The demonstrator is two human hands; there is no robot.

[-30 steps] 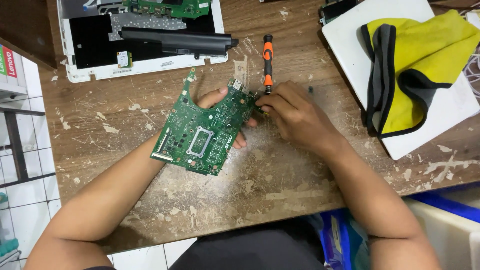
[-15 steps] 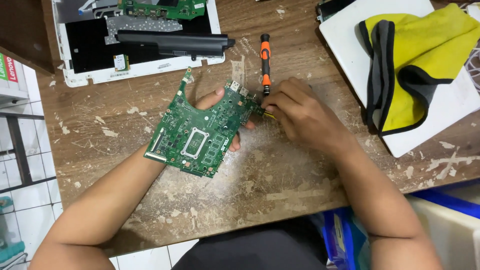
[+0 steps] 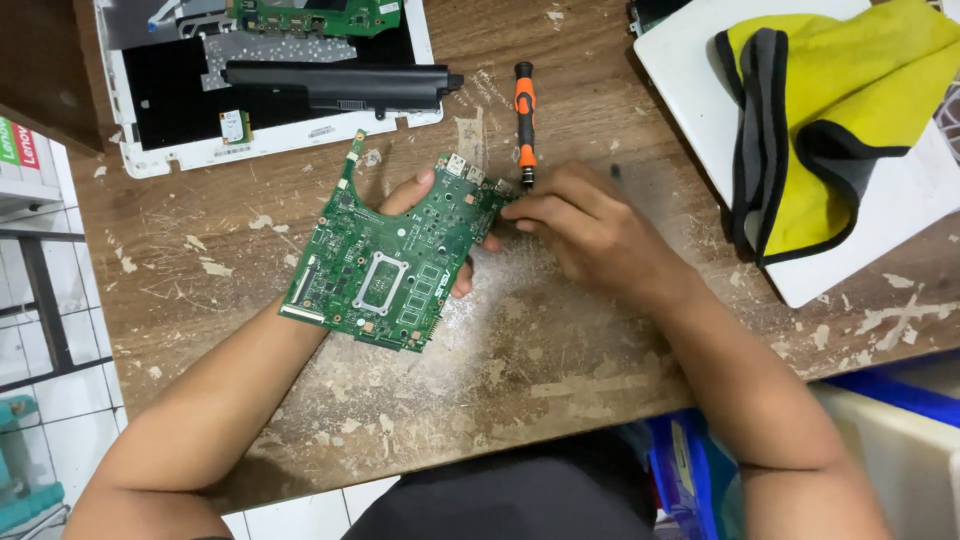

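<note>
We look down on a worn wooden table (image 3: 560, 380), its top scarred with pale flakes and scratches. At the far left edge lies an opened white laptop shell (image 3: 180, 150) with a long black battery (image 3: 335, 88) across it and a second green board (image 3: 320, 15) still seated at its top. To the right a white slab (image 3: 880, 230) carries a yellow and grey cloth (image 3: 830, 110).

In the middle we see the green circuit board (image 3: 385, 265), lifted off the table and tilted, already out of the shell. Our left hand (image 3: 425, 205) holds it from beneath: the thumb shows at the top edge and fingertips curl round the right edge, so the hand is closed on the board. Our right hand (image 3: 590, 225) has its fingertips pinched at the board's upper right corner; whether they grip a small part there or only press the edge, we cannot tell.

Just beyond that hand an orange and black screwdriver (image 3: 525, 120) lies on the table, untouched. So, by our judgement, the stripping is well along, with the board free and work at that corner still open.
</note>
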